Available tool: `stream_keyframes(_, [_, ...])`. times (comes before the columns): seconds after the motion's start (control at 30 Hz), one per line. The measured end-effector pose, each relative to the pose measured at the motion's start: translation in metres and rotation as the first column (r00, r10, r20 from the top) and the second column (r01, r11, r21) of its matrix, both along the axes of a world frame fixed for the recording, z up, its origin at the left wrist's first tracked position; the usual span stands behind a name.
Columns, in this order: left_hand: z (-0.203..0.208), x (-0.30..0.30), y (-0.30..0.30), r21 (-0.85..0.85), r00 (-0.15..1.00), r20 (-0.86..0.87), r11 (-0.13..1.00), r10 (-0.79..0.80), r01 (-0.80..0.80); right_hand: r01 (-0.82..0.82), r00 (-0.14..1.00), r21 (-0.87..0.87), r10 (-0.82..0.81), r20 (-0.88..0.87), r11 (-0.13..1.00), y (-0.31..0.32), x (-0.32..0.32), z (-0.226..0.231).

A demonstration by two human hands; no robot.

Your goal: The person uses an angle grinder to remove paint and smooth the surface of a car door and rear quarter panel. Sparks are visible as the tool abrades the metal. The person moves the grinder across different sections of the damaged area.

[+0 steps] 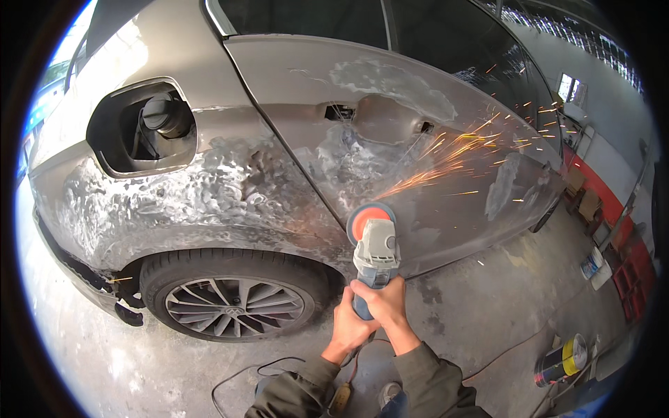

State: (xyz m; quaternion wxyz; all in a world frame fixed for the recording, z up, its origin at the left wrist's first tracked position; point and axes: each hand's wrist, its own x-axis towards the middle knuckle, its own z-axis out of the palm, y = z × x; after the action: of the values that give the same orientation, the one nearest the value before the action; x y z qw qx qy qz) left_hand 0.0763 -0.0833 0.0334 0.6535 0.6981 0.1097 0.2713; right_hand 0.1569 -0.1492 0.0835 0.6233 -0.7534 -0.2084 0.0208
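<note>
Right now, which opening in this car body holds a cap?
The large rounded opening above the wheel holds the cap; the two small door holes show none.

My left hand (348,327) and right hand (387,305) hide much of grinder handle (360,306). Disc (360,221), by door's (425,233) rear edge: blurred. My sleeves (439,382) cut off at view's bottom, car window (313,17) at top.

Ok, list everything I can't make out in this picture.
All in the head view:
- Handle of the grinder: largely covered by the left hand and right hand.
- Working face of the disc: turned away, toward the car.
- Most of the car's roof: cut off by the top edge.
</note>
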Motion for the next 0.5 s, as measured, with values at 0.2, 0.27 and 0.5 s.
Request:
stream_keyframes(0.2, [0.034,0.015,0.01,0.03,0.995,0.094,0.999,0.04,-0.043,-0.005,1.0,-0.108,0.006,0.012,0.994,0.008,0.005,0.048])
stream_keyframes(0.27, [0.037,0.019,0.01,0.044,0.995,0.094,0.998,0.034,-0.038,0.005,0.999,-0.012,-0.004,0.036,1.0,0.007,0.011,0.042])
stream_keyframes(0.5, [0.034,0.022,0.004,0.053,0.999,0.047,0.998,0.015,-0.017,0.013,0.999,0.016,-0.013,0.033,1.0,0.001,0.018,0.036])
